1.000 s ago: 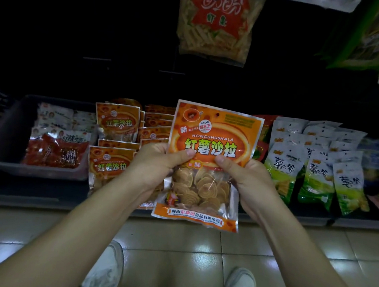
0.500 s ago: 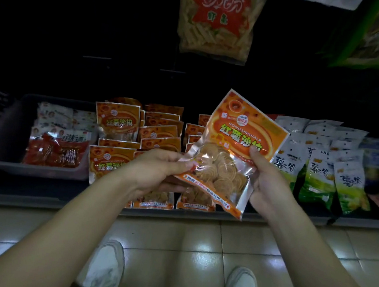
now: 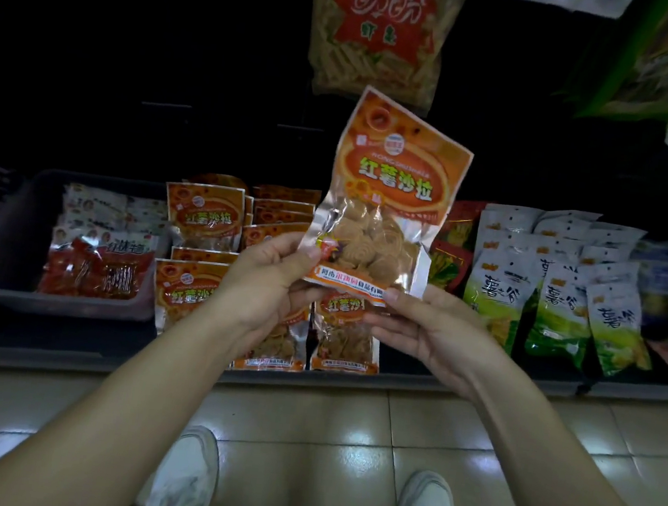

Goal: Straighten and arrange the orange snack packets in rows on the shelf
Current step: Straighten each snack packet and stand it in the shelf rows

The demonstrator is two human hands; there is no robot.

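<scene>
Glossy tiled floor (image 3: 303,436), dim light

Orange snack packet (image 3: 388,200) upright, slightly tilted, pinched at bottom edge; others (image 3: 203,213) on shelf (image 3: 63,347).
</scene>
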